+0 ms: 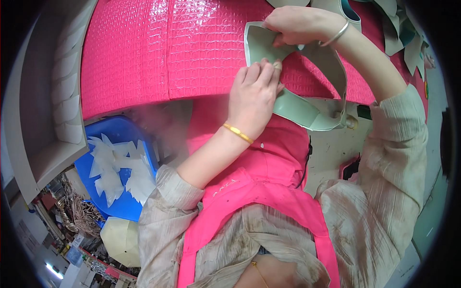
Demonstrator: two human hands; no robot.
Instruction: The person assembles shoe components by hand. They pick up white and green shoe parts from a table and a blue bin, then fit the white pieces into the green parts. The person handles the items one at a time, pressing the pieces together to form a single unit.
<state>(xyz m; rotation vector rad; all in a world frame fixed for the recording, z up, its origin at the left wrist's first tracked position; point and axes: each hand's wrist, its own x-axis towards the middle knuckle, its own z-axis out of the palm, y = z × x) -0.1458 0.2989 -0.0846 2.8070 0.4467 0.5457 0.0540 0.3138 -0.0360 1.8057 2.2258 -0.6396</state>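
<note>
A pale green, curved cut piece of leather-like sheet lies over a glossy pink, croc-textured sheet on the work surface. My left hand, with a gold bracelet and a taped fingertip, presses down on the green piece near its middle. My right hand, wearing a silver bangle, pinches the green piece's upper edge at the top. Both hands touch the same piece.
A blue bin with several white cut scraps sits low on the left. A grey shelf with stacked white pieces runs along the left. More green and teal cut pieces lie at the top right. A pink apron covers my front.
</note>
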